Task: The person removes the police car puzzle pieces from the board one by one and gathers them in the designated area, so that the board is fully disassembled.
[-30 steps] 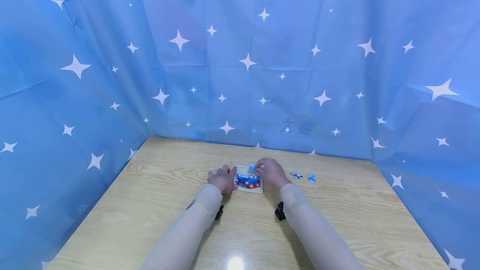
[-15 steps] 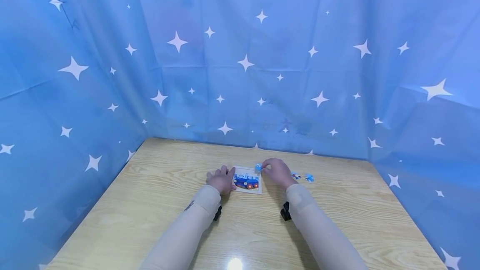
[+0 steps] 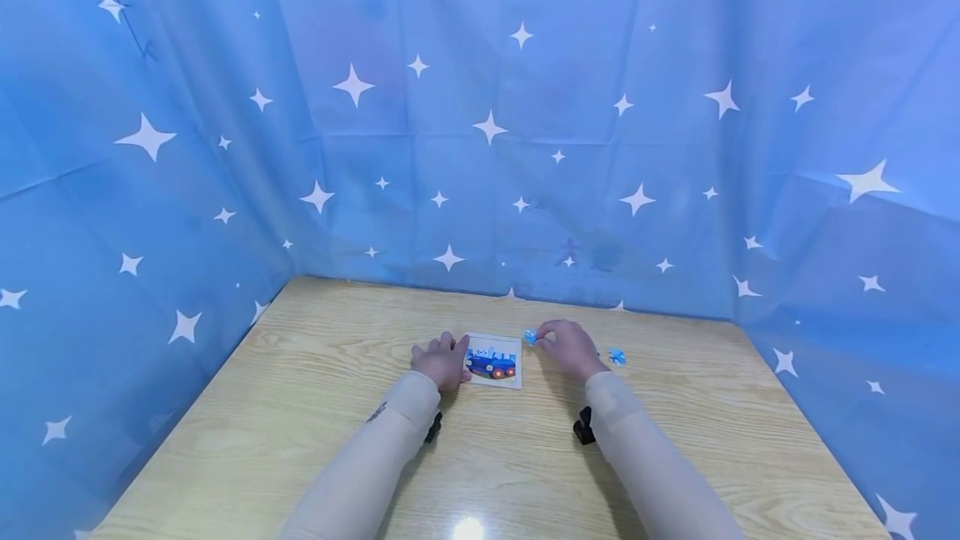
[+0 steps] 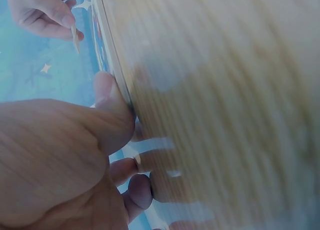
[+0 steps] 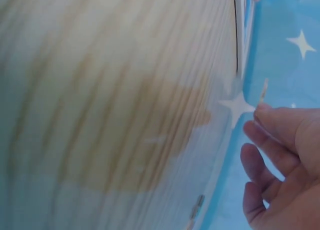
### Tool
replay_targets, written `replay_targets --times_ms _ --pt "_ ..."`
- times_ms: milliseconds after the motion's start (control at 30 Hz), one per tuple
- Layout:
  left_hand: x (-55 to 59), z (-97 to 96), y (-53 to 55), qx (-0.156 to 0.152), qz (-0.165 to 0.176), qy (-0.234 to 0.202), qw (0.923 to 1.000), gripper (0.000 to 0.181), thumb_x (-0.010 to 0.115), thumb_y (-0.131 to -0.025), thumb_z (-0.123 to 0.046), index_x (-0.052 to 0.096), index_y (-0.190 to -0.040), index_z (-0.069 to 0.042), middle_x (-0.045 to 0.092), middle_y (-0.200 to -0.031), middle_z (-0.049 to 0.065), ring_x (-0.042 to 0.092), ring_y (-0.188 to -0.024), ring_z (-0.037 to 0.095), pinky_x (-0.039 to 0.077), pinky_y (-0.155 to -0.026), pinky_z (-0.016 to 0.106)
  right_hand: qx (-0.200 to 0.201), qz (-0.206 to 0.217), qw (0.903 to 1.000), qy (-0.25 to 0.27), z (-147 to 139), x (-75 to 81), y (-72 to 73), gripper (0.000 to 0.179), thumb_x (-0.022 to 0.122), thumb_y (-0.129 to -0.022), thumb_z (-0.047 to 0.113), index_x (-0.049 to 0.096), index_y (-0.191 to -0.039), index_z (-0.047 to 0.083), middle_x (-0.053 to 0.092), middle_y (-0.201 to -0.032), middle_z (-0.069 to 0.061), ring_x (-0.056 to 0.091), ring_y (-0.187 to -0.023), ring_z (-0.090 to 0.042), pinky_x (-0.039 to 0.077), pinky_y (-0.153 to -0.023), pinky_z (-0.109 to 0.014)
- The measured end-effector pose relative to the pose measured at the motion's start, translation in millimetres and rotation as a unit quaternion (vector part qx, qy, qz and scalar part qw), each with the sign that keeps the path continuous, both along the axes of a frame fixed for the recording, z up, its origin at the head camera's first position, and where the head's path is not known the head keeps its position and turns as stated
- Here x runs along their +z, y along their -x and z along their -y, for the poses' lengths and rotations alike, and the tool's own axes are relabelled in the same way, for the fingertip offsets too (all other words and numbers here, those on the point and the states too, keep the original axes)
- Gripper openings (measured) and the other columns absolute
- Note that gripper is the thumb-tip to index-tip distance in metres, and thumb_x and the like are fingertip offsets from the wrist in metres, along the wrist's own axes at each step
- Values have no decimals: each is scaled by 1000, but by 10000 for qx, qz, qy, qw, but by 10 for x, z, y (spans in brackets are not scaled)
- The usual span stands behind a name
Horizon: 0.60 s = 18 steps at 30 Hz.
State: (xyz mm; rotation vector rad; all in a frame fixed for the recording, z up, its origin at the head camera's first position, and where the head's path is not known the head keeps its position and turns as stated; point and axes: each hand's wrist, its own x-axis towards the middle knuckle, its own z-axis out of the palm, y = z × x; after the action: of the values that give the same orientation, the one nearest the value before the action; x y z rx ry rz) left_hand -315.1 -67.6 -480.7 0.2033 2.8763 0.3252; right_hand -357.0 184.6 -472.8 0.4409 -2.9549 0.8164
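A flat jigsaw puzzle in a pale frame (image 3: 518, 365) lies on the table, its picture a blue cartoon vehicle with eyes and red-orange wheels. My left hand (image 3: 441, 362) rests at the frame's left side; in the left wrist view its thumb (image 4: 112, 112) lies against the edge and the other fingertips touch the table. Just right of the frame's upper right corner, my right hand (image 3: 572, 349) pinches a small light-blue puzzle piece (image 3: 530, 337) between thumb and index finger. Seen in the right wrist view, this piece (image 5: 264, 89) is edge-on above the tabletop, the remaining fingers loosely bent.
Another blue puzzle piece (image 3: 617, 356) lies on the wooden table (image 3: 480, 448) right of my right hand, which mostly covers one more piece beside it. Behind and along the sides hangs a blue curtain (image 3: 487, 190) with white stars. Black wrist cameras (image 3: 584, 426) sit under both sleeves.
My right hand has drawn the pinched piece rightward from over the puzzle's upper part to beyond its right edge. My left hand stays at the frame's left side.
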Motion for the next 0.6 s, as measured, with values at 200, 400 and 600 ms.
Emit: replay_targets --times_ms 200,400,600 --pt "35 11 -36 -34 45 14 10000 71 58 -101 -41 28 -162 -22 42 -133 7 40 -104 22 29 -90 47 -97 -107 9998 103 -75 -16 -21 16 69 -97 9 74 -111 3 70 -119 -15 63 -115 -37 48 -96 -53" --pt "35 15 -41 -20 84 7 10000 71 57 -101 -40 27 -163 -22 42 -133 7 40 -105 22 29 -91 47 -91 -254 9996 26 -145 -44 -4 18 71 -95 8 72 -112 3 71 -117 -15 65 -111 -36 49 -94 -52" --pt "30 14 -40 -63 26 4 10000 71 58 -101 -41 28 -163 -22 43 -136 7 40 -106 22 30 -90 47 -238 -70 9997 -30 -210 -70 28 20 70 -96 9 73 -115 4 70 -121 -15 63 -115 -37 48 -96 -53"
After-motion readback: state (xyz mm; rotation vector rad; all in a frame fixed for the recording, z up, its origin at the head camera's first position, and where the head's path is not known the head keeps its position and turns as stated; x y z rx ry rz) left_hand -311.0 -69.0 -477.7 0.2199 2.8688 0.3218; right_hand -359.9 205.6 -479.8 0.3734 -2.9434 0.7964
